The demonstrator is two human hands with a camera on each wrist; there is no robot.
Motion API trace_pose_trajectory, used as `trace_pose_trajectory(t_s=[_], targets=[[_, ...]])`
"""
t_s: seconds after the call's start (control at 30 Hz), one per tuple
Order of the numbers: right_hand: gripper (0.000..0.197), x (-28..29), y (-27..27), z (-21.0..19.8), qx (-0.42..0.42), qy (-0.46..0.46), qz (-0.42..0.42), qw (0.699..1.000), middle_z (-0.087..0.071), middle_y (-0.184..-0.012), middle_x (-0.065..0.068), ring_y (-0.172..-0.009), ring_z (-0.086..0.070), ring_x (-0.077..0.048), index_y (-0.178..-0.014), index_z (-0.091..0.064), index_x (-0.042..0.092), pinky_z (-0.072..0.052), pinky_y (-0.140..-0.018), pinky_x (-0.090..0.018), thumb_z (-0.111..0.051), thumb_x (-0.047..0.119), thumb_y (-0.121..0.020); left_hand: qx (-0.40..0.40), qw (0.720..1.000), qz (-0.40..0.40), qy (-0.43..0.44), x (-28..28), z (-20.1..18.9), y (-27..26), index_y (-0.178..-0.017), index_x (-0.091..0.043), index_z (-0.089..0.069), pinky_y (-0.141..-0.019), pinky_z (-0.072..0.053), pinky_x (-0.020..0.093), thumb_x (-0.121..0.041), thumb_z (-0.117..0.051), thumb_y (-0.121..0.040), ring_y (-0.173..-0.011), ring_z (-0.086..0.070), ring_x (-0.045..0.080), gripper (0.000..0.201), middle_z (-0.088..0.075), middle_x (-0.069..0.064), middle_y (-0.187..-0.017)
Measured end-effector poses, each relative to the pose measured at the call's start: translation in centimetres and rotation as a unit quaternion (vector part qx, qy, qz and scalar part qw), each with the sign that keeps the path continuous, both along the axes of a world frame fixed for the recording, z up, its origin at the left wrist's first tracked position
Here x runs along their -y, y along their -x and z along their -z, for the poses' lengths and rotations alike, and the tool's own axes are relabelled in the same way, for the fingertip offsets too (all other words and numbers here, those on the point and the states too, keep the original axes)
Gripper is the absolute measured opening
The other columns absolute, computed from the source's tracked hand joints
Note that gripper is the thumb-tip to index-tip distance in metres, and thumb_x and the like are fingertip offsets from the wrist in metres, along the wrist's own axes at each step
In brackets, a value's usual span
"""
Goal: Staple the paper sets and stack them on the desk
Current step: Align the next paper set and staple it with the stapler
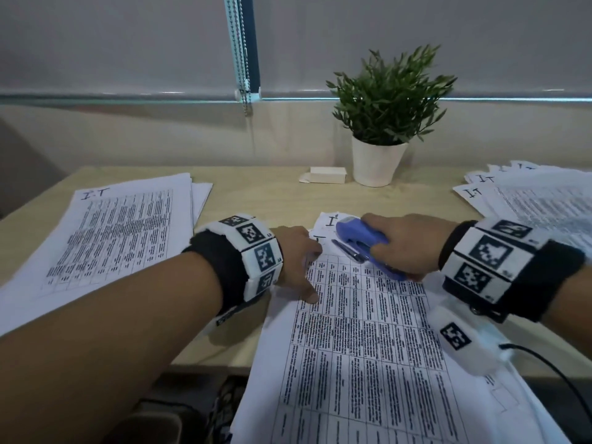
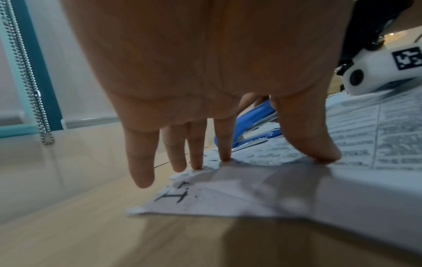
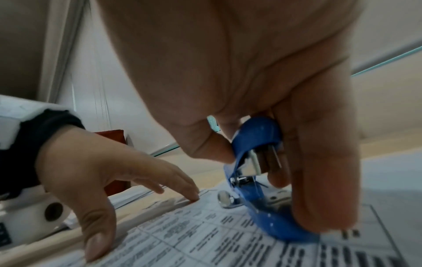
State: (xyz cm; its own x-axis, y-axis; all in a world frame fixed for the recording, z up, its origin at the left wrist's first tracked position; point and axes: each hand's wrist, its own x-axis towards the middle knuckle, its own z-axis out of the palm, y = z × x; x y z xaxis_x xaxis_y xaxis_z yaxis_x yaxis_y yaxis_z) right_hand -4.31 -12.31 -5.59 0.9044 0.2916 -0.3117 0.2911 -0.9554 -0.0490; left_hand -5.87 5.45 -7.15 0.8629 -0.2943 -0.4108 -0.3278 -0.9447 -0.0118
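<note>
A printed paper set (image 1: pixel 352 331) lies in the middle of the desk and overhangs the near edge. My left hand (image 1: pixel 302 267) presses straight, spread fingertips (image 2: pixel 224 157) on the set's top left corner (image 2: pixel 217 198), which is marked "I.T". My right hand (image 1: pixel 395 241) grips a blue stapler (image 1: pixel 358 237) whose mouth sits over the top edge of the set. In the right wrist view the stapler (image 3: pixel 251 171) stands on the paper (image 3: pixel 205 234) with thumb and fingers (image 3: pixel 319 180) wrapped round it. A dark pen (image 1: pixel 349 250) lies just under the stapler.
One pile of paper sets (image 1: pixel 118 232) lies at the left of the desk and a fanned pile (image 1: pixel 528 197) at the right. At the back stand a potted plant (image 1: pixel 381 129) and a small white box (image 1: pixel 323 175). A blind's bead chain (image 1: pixel 245 59) hangs behind.
</note>
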Motion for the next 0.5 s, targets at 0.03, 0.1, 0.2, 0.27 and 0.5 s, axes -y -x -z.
trace_pose_trajectory(t_s=[0.03,0.1,0.2,0.27,0.5], targets=[[0.037,-0.1,-0.2,0.0,-0.011,0.0,0.003,1.0,-0.052,-0.089,-0.004,-0.072,-0.049,-0.021,-0.127,-0.035,0.02,-0.039,-0.063,-0.028,-0.042,0.035,-0.093,-0.001,1.0,0.002,0.004,-0.1,0.1,0.0,-0.136,-0.019,-0.041,-0.106,-0.037,0.042,-0.058,-0.068,-0.072,-0.126,-0.043,0.025,0.078,-0.04,0.004,-0.139],[0.043,-0.4,-0.6,0.1,-0.022,-0.015,0.019,0.999,-0.055,-0.091,-0.005,-0.072,-0.053,-0.021,-0.13,-0.031,0.022,-0.045,-0.073,-0.031,-0.044,0.037,-0.092,-0.014,1.0,0.003,0.012,-0.2,0.0,0.1,-0.14,-0.019,-0.036,-0.109,-0.035,0.039,-0.056,-0.069,-0.072,-0.129,-0.041,0.024,0.085,-0.039,0.003,-0.142],[0.045,-0.9,-1.5,0.8,-0.015,-0.04,0.033,0.999,-0.061,-0.079,-0.005,-0.066,-0.056,-0.023,-0.124,-0.029,0.016,-0.05,-0.071,-0.035,-0.049,0.04,-0.091,-0.021,0.999,0.006,0.029,-0.3,-0.2,0.0,-0.14,-0.017,-0.034,-0.105,-0.034,0.034,-0.052,-0.075,-0.068,-0.129,-0.042,0.021,0.089,-0.041,0.002,-0.143],[0.046,-1.1,-1.8,1.1,-0.018,-0.048,0.032,0.998,-0.058,-0.07,-0.005,-0.059,-0.054,-0.023,-0.129,-0.025,0.016,-0.047,-0.059,-0.031,-0.048,0.031,-0.092,-0.017,0.999,0.01,0.042,-0.5,0.0,0.1,-0.141,-0.019,-0.031,-0.106,-0.033,0.032,-0.048,-0.076,-0.069,-0.13,-0.041,0.02,0.089,-0.04,0.0,-0.144],[0.055,-1.8,-1.4,0.9,-0.029,0.027,-0.04,0.998,-0.05,-0.088,-0.007,-0.066,-0.047,-0.018,-0.147,-0.017,0.023,-0.041,-0.072,-0.029,-0.038,0.03,-0.097,-0.034,0.998,0.024,0.04,-1.3,0.5,-0.1,-0.147,-0.035,-0.017,-0.112,-0.025,0.035,-0.051,-0.071,-0.073,-0.141,-0.026,0.018,0.094,-0.019,-0.004,-0.154]])
